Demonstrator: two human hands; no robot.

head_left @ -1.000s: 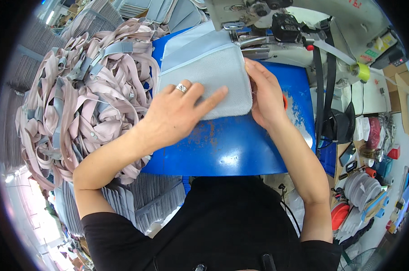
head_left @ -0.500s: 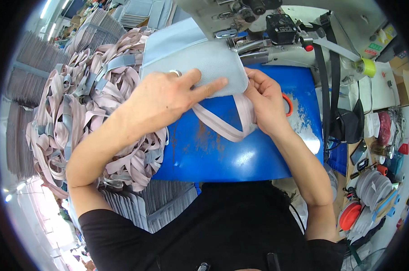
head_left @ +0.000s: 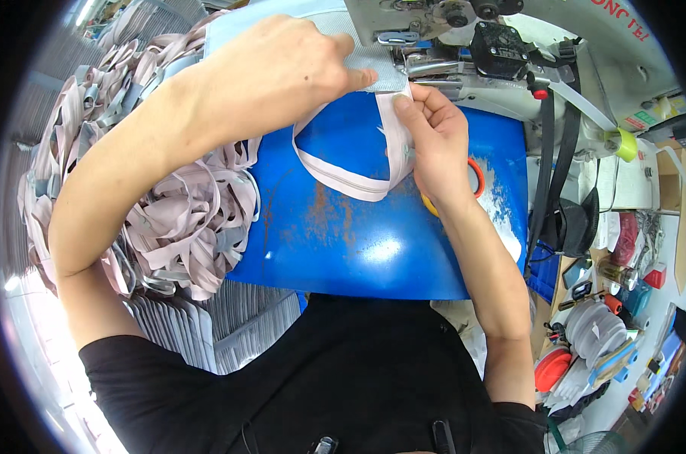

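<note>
A light blue-grey fabric panel lies under the needle area of a sewing machine. My left hand rests on top of the panel, thumb stretched toward its right edge; the other fingertips are partly hidden. A pale pink zipper strip hangs in a loop from the panel's near right corner onto the blue table. At that corner my right hand pinches the strip's upper end between thumb and forefinger, close to the machine's arm.
Left of the blue table lies a big tangled heap of pink and grey zipper strips. Stacked grey panels sit below it. Orange-handled scissors lie beside my right wrist. Black straps hang at right, near shelves with white spools.
Both hands and the panel have moved farther away, toward the machine. The zipper loop has shifted with them, and the view has moved slightly, showing more of the scissors.
</note>
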